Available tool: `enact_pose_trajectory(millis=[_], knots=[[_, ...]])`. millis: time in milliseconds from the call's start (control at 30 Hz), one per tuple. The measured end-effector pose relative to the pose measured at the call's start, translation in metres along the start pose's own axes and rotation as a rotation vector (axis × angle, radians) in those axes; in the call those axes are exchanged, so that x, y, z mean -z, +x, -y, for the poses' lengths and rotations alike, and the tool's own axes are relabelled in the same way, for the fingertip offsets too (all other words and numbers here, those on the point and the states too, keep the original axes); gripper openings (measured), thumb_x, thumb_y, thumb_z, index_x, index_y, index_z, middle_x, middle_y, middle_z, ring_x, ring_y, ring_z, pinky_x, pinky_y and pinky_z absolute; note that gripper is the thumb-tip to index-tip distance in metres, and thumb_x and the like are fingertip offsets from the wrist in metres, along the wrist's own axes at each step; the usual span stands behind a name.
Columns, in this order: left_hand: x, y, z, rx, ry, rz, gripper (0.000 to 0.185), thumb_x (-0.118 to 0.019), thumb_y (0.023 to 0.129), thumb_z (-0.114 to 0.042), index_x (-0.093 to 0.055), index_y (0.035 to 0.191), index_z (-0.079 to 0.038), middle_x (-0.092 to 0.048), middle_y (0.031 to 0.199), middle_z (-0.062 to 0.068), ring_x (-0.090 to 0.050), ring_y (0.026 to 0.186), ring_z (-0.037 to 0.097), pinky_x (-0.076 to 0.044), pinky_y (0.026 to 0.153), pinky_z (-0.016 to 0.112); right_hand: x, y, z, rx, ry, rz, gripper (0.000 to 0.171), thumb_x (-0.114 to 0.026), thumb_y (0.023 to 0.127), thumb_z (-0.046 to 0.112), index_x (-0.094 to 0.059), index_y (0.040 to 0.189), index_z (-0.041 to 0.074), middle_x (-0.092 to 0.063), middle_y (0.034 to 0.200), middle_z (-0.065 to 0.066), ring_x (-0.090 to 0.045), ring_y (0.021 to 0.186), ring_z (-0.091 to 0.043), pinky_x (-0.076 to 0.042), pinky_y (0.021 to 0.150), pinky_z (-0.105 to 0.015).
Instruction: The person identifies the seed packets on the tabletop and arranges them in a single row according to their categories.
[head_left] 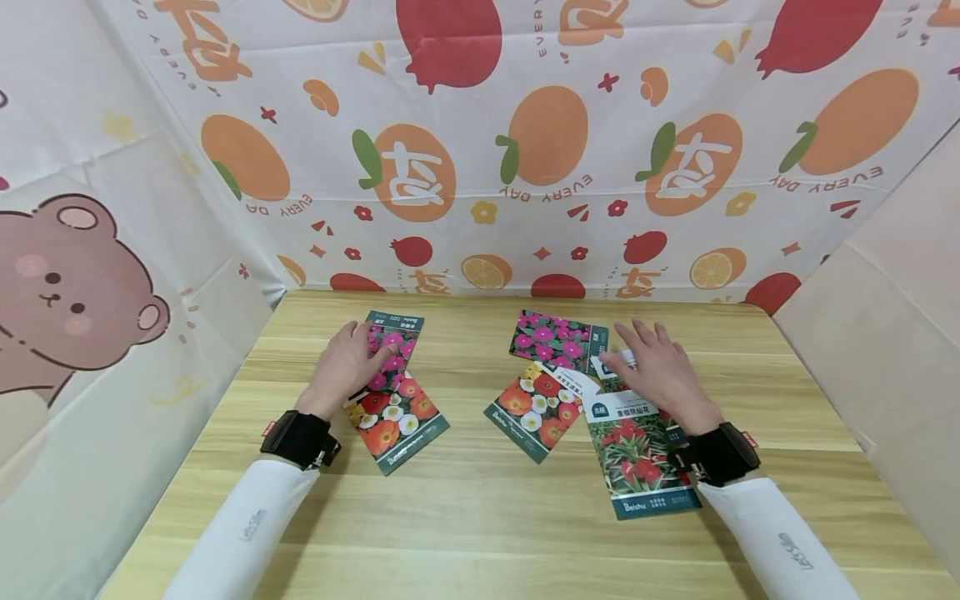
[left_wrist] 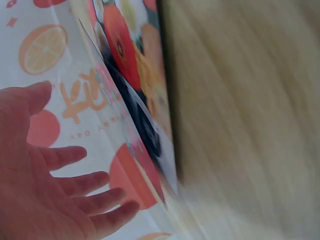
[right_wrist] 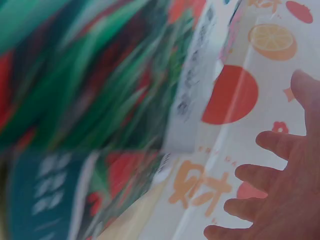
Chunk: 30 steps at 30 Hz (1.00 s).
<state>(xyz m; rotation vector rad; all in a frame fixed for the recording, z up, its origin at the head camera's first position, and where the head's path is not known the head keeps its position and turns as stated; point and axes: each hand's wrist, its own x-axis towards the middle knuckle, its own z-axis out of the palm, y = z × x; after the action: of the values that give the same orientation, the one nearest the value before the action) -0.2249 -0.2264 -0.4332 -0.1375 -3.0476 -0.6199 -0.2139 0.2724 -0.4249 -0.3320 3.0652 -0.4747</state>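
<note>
Your left hand [head_left: 347,362] lies flat, fingers straight, on the pink-flower packet [head_left: 393,343], which overlaps the poppy packet [head_left: 396,421] below it, likely pinning the pair in place. Mid-table sit a second pink packet [head_left: 553,337] and a second poppy packet [head_left: 538,408], fanned. Your right hand [head_left: 660,371] rests spread and relaxed over the small white packet [head_left: 609,365], above the red-leaf packet [head_left: 641,454]. All lie on the wooden table [head_left: 480,517].

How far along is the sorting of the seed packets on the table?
Looks done: two packets, pink and mixed-flower, lie by the left hand, which rests on them. In hand: the right hand lies flat on the other cluster. Left: pink, mixed-flower and red-plant packets overlap there.
</note>
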Motion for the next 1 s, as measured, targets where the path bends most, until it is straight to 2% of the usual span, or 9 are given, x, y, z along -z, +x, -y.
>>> enact_pose_trajectory(millis=[200,400,500,700,833,1000], knots=[[0.005,0.001,0.010,0.078,0.004,0.018,0.074,-0.056,0.106,-0.039,-0.035,0.152,0.014,-0.038,0.146,0.043,-0.044,0.130,0.060,-0.042,0.104,0.068,0.000,0.012,0.040,0.097,-0.023,-0.011,0.083,-0.050,0.102,0.064,-0.033,0.162,0.008,-0.022,0.166,-0.028,-0.004,0.154,-0.053,-0.008,0.118,-0.074],[0.010,0.002,0.016,0.096,-0.007,0.001,0.075,-0.055,0.106,-0.042,-0.034,0.154,0.012,-0.037,0.149,0.042,-0.044,0.131,0.058,-0.042,0.103,0.069,-0.014,0.017,0.103,0.332,-0.072,-0.021,0.074,-0.060,0.101,0.056,-0.042,0.159,0.013,-0.033,0.165,-0.020,-0.018,0.154,-0.048,-0.020,0.118,-0.070],[0.012,0.001,0.016,0.096,-0.011,-0.011,0.076,-0.055,0.106,-0.044,-0.035,0.154,0.011,-0.036,0.150,0.041,-0.042,0.133,0.058,-0.041,0.104,0.070,-0.027,0.016,0.135,0.448,-0.116,0.036,0.072,-0.057,0.102,0.058,-0.045,0.158,0.015,-0.033,0.166,-0.015,-0.021,0.154,-0.044,-0.021,0.119,-0.068],[0.010,-0.002,0.015,0.094,-0.020,-0.014,0.075,-0.056,0.105,-0.043,-0.036,0.153,0.012,-0.036,0.150,0.040,-0.041,0.134,0.057,-0.039,0.107,0.069,-0.063,0.009,0.190,0.611,-0.184,0.228,0.075,-0.046,0.100,0.070,-0.045,0.158,0.023,-0.028,0.170,-0.006,-0.017,0.157,-0.034,-0.021,0.121,-0.065],[0.008,-0.004,0.015,0.094,-0.008,-0.025,0.074,-0.056,0.106,-0.042,-0.037,0.152,0.012,-0.037,0.149,0.041,-0.042,0.133,0.057,-0.040,0.107,0.068,-0.082,0.006,0.216,0.708,-0.182,0.263,0.078,-0.043,0.100,0.073,-0.043,0.160,0.023,-0.035,0.167,-0.002,-0.026,0.155,-0.031,-0.028,0.119,-0.062],[0.009,-0.008,0.015,0.100,-0.011,-0.025,0.073,-0.056,0.106,-0.041,-0.037,0.152,0.012,-0.036,0.150,0.041,-0.042,0.133,0.058,-0.041,0.106,0.068,-0.094,0.003,0.233,0.781,-0.187,0.290,0.076,-0.040,0.101,0.072,-0.044,0.159,0.023,-0.039,0.164,0.000,-0.032,0.153,-0.026,-0.032,0.118,-0.060]])
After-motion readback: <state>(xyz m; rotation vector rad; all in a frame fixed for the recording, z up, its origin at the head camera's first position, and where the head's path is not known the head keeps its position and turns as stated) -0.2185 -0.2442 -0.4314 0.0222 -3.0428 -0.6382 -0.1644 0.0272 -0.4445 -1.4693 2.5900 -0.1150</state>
